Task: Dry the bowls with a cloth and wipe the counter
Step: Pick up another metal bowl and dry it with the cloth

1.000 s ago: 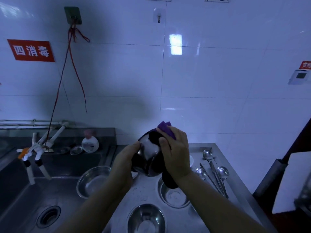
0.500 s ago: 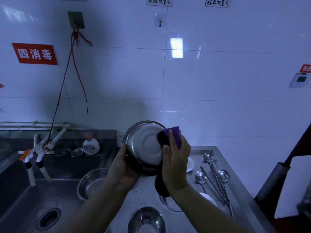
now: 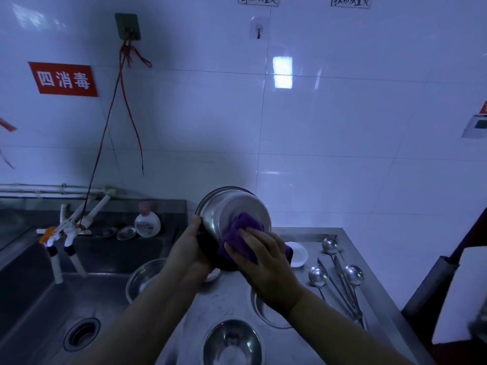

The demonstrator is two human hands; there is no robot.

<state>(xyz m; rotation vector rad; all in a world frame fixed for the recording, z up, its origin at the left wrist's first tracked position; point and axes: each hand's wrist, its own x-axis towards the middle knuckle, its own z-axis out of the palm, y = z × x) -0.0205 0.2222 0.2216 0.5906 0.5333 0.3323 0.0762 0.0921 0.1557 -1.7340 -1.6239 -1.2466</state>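
A steel bowl (image 3: pixel 233 212) is held up above the counter (image 3: pixel 311 335), tilted on its edge with its outer bottom turned toward the camera. It is gripped at its left rim by the left hand (image 3: pixel 188 250), whose thumb lies over the edge. A purple cloth (image 3: pixel 241 237) is pressed against the bowl's lower right side by the right hand (image 3: pixel 266 267), with the fingers spread flat over the cloth rather than curled round it.

Compared with half a second earlier, the bowl is seen turned over: its hollow inside was facing the camera then, and its underside is shown now. The cloth, held at the right rim before, is now spread lower across the outside, and the right hand is laid flatter and further left.

The lower part of the held bowl is hidden behind both hands and the cloth. A second bowl (image 3: pixel 233 343) stands on the counter near the bottom edge, and a third (image 3: pixel 142 279) is partly covered by the left forearm at the sink (image 3: pixel 39 306) edge. A round shape under the right wrist is mostly concealed and cannot be identified. Ladles and spoons (image 3: pixel 340 280) lie to the right; their handles blur together in the dim light. A small white dish (image 3: pixel 299 255) is half hidden behind the right hand.
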